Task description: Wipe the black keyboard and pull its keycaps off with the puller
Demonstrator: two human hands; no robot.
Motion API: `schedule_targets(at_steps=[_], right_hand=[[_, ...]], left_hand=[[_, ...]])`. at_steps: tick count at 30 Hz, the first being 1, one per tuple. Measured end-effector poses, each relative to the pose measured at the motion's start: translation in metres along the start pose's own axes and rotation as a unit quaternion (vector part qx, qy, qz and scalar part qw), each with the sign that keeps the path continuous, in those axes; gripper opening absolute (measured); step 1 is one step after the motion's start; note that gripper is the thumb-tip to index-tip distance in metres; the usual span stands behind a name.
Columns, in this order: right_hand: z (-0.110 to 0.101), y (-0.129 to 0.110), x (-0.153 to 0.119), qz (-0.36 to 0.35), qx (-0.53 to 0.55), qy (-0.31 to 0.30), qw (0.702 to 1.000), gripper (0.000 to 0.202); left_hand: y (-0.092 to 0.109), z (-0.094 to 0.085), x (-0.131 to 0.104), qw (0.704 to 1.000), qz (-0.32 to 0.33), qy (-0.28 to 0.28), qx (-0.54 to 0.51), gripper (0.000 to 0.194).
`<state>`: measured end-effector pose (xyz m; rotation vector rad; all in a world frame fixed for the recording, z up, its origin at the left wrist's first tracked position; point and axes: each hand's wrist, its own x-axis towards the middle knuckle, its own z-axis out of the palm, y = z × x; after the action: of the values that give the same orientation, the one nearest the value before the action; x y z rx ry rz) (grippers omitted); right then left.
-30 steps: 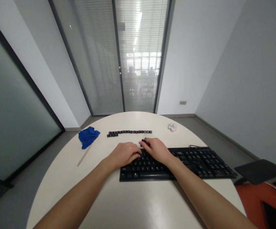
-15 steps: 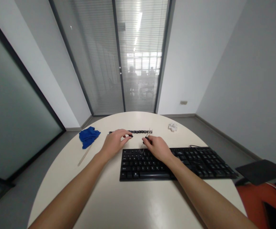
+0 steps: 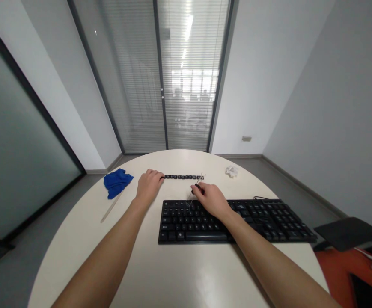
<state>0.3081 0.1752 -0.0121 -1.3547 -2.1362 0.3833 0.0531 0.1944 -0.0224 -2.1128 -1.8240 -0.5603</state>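
Beyond a round, cream-coloured table [image 3: 160,265], glass panels [image 3: 188,107] with horizontal blinds, set in dark frames between pale walls [image 3: 269,77], above a grey floor. In the head view, a black keyboard [image 3: 208,236] lying flat across the middle and right of the table, with a thin dark cable [image 3: 260,197] behind its far edge. Just beyond its left part, a straight row of loose black keycaps [image 3: 184,177] on the bare tabletop, running left to right.

At the row's left visible end, the left hand [image 3: 149,186], palm down, fingers bent together and touching the end of the row; impossible to tell whether pinching a keycap. Over the keyboard's upper left part, the right hand [image 3: 213,199], thumb and fingers closed on the dark grip of a thin wire tool [image 3: 201,176], slanted, with one end near the row's right end and the other over the upper keys.

At the far left, a rumpled blue cloth [image 3: 117,182], with a pale, slender stick [image 3: 110,208] reaching from it towards the near side. Beyond the keyboard, a crumpled white wad [image 3: 231,172]. Off the table's right edge, an orange-red seat [image 3: 333,267].
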Motion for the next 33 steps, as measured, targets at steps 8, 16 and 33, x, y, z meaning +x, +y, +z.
schedule_targets(at_steps=[8, 16, 33], right_hand=[[0.002, 0.0, 0.001, 0.009, 0.005, -0.004, 1.0, 0.041], [0.002, 0.001, 0.001, 0.008, 0.004, -0.005, 1.0, 0.041], [0.001, 0.0, 0.001, 0.006, 0.004, -0.002, 1.0, 0.039]], left_hand=[[-0.015, 0.016, -0.003, 0.999, 0.038, -0.024, 0.001, 0.017], [-0.019, 0.021, -0.004, 0.999, 0.043, 0.026, -0.013, 0.016], [-0.019, 0.024, -0.003, 1.0, 0.017, -0.003, -0.017, 0.015]])
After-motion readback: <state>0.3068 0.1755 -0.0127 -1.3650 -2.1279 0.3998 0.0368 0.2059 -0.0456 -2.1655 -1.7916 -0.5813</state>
